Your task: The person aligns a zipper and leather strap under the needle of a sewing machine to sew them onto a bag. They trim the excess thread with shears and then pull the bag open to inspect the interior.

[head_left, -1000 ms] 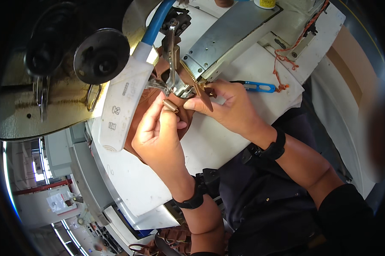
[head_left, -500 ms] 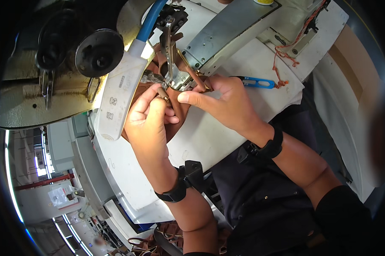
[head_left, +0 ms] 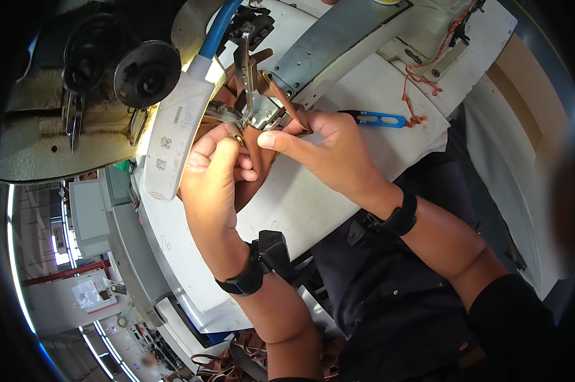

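Observation:
Brown leather work (head_left: 257, 167) lies over the narrow arm of a sewing machine, partly hidden by my hands. Thumb and fingers of my left hand (head_left: 214, 165) pinch its near left part, where a small brass-coloured piece (head_left: 238, 139) shows by the thumb. My right hand (head_left: 329, 146) is closed on the leather's right side, its thumb lying over the near face and its fingertips partly hidden. A strip with a gold zipper edge (head_left: 281, 95) rises between the hands. Just beyond them, the metal presser foot and plate (head_left: 265, 113) meet the leather.
A white lamp (head_left: 179, 134) with a blue neck hangs left of my left hand. Blue-handled thread snips (head_left: 381, 120) lie right of my right hand, beside orange cord (head_left: 411, 95). The machine's grey metal bed (head_left: 338, 41) extends to the far right. More brown pieces (head_left: 236, 363) sit below the table.
My left hand has shifted slightly left, keeping its pinch on the leather. My right hand keeps its hold. The whole view has moved a little.

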`<action>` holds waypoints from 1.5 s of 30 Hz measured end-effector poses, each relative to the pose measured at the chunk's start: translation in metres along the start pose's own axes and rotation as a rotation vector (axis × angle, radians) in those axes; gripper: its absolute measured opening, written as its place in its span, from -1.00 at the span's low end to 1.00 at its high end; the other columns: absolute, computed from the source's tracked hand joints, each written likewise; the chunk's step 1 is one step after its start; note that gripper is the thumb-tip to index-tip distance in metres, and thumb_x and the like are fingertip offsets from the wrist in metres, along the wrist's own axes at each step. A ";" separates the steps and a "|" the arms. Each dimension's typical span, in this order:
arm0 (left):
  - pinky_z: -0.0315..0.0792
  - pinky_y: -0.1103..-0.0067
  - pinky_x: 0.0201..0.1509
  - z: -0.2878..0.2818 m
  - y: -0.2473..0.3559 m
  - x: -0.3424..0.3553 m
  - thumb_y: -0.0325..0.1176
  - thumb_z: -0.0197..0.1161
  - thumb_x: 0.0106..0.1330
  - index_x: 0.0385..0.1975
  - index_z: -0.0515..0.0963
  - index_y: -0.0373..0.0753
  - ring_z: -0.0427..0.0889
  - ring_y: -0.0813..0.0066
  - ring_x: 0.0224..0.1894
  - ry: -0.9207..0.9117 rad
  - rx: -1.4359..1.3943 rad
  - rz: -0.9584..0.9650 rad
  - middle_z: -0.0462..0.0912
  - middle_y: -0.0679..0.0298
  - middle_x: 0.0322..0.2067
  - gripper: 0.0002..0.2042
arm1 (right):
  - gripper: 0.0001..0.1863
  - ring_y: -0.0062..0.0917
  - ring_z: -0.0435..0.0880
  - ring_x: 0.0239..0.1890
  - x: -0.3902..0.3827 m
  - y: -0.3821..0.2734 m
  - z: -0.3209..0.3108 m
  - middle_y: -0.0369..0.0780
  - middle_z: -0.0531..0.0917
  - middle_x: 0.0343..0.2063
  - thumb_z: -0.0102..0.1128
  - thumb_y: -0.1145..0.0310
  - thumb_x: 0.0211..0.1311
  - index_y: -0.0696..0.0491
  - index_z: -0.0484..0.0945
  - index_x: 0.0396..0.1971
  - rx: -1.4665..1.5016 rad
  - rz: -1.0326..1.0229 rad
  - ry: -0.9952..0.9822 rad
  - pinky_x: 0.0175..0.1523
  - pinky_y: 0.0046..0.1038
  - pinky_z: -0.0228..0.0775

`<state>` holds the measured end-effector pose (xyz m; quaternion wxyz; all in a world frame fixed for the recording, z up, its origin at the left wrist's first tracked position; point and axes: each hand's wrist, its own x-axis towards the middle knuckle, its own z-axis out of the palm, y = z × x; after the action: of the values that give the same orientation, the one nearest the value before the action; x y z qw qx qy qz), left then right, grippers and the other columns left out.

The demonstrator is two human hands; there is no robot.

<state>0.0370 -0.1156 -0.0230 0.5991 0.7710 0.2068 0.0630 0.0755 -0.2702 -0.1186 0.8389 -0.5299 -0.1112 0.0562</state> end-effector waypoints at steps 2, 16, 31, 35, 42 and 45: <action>0.55 0.66 -0.35 -0.001 0.003 0.002 -0.36 0.25 0.51 0.02 0.65 -0.39 0.60 0.60 -0.44 -0.021 0.023 -0.020 0.67 0.30 -0.40 -0.76 | -0.64 -0.75 0.63 -0.41 0.001 -0.001 0.000 -0.30 0.78 -0.51 0.56 0.17 0.28 0.22 0.77 -0.37 -0.049 0.004 -0.001 -0.23 -0.58 0.50; 0.50 0.70 -0.42 0.001 -0.004 0.002 -0.42 0.23 0.49 -0.16 0.69 -0.36 0.56 0.64 -0.55 0.024 -0.007 0.033 0.64 0.33 -0.51 -0.84 | -0.64 -0.52 0.66 -0.15 0.007 0.009 -0.023 -0.20 0.76 -0.30 0.54 0.15 0.26 0.18 0.75 -0.29 -0.113 -0.032 -0.144 0.04 -0.41 0.51; 0.52 0.66 -0.43 -0.010 -0.009 0.009 -0.42 0.24 0.48 -0.13 0.66 -0.38 0.57 0.63 -0.51 0.023 0.037 0.083 0.63 0.31 -0.48 -0.84 | -0.67 -0.52 0.73 -0.03 0.016 0.013 -0.046 -0.19 0.82 -0.18 0.50 0.21 0.32 0.16 0.78 -0.09 -0.170 0.006 -0.323 0.20 -0.44 0.49; 0.50 0.68 -0.43 -0.010 -0.005 0.009 -0.40 0.24 0.49 -0.14 0.67 -0.37 0.57 0.63 -0.50 -0.020 0.073 0.089 0.63 0.31 -0.49 -0.84 | -0.63 -0.52 0.75 -0.04 0.018 0.014 -0.048 -0.20 0.83 -0.20 0.50 0.21 0.34 0.18 0.78 -0.05 -0.090 0.014 -0.384 0.22 -0.46 0.51; 0.47 0.71 -0.44 -0.009 -0.004 0.009 -0.41 0.21 0.51 -0.16 0.66 -0.37 0.57 0.63 -0.56 -0.032 0.104 0.074 0.65 0.31 -0.50 -0.84 | -0.58 -0.36 0.73 -0.22 0.027 0.009 -0.037 -0.21 0.78 -0.36 0.46 -0.02 0.27 0.10 0.80 -0.28 -0.423 0.038 -0.386 0.09 -0.29 0.40; 0.46 0.72 -0.44 -0.005 -0.003 0.011 -0.42 0.21 0.51 -0.17 0.66 -0.37 0.57 0.64 -0.57 -0.039 0.108 0.095 0.65 0.31 -0.51 -0.85 | -0.54 -0.35 0.68 -0.15 0.021 0.027 -0.033 -0.26 0.75 -0.39 0.46 -0.12 0.25 0.05 0.78 -0.40 -0.371 -0.234 -0.210 0.19 -0.27 0.23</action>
<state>0.0443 -0.1065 -0.0263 0.5567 0.8123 0.1613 0.0650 0.1050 -0.2825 -0.1539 0.7117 -0.6498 -0.2669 -0.0079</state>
